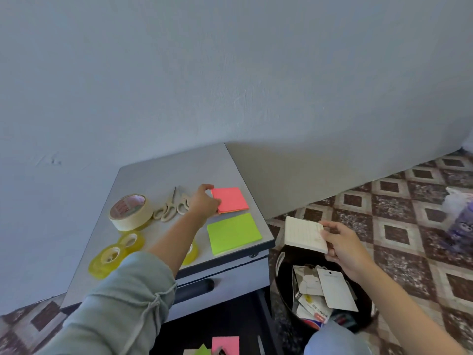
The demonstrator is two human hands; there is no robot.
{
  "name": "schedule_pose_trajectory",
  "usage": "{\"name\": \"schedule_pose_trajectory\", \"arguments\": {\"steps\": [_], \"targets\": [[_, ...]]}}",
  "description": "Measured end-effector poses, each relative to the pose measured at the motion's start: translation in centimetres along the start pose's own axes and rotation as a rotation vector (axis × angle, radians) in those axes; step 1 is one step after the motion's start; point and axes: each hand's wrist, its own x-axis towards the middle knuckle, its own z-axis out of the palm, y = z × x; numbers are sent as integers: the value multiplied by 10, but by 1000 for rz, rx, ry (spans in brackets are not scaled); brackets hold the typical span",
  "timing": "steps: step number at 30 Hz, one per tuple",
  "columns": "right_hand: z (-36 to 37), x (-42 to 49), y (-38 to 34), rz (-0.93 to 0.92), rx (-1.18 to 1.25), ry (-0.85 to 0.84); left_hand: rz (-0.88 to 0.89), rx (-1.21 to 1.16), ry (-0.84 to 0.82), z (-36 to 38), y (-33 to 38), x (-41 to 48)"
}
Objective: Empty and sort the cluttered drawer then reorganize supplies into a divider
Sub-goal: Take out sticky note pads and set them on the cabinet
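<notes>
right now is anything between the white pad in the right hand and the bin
Nothing visible: the right hand holds the white pad above the open bin, with paper scraps inside.

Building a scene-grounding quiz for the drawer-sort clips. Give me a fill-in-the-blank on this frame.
1. The left hand grips the pink pad by its edge; the second pad, nearer the camera, is ____.
2. The right hand holds the white pad over a bin whose colour is ____.
3. Between the masking tape roll and the left hand lie the ____.
Missing words: green; black; scissors.
</notes>
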Motion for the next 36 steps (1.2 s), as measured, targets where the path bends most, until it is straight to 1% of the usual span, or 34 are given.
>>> {"name": "schedule_pose_trajectory", "arguments": {"steps": [5, 9, 14, 18, 21, 26, 30, 36], "targets": [[-9, 5, 5, 18, -1, 6, -60, 67, -92, -1, -3, -4], [-2, 8, 1, 18, -6, -8, -35, 171, -77, -1, -5, -2], [14, 8, -9, -27, -65, -18, 25, 298, -63, -6, -5, -8], [34, 17, -30, -79, -101, -33, 155, 378, -42, -14, 1, -27], [58, 30, -47, -125, -192, -77, 214, 276, -34, -25, 1, -46], [111, 51, -60, -197, -331, -145, 237, 117, 31, -46, -9, -83], [144, 63, -59, -212, -392, -176, 221, 59, 76, -63, -22, -101], [161, 74, -59, -236, -449, -166, 202, 39, 130, -83, -35, -109]]}}
